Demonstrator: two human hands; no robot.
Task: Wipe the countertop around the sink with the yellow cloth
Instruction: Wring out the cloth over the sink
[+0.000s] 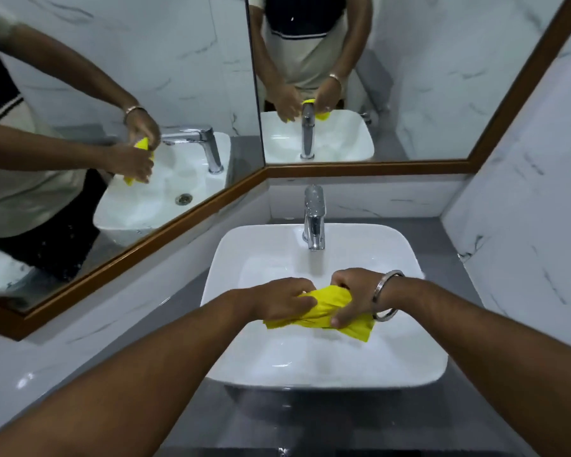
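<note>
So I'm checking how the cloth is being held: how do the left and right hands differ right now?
The left hand is bare at the wrist and lies knuckles up over the yellow cloth; the right hand wears a metal bangle and its thumb presses the cloth's near edge. More cloth hangs loose under the right hand than the left. Both keep a closed grip on it above the sink.

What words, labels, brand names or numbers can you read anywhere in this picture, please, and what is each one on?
None: no readable text shows anywhere.
Faucet: no brand mark can be made out.
Yellow cloth, held over the sink by the left hand and right hand: plain, no label visible.
Bangle: no engraving legible.
</note>
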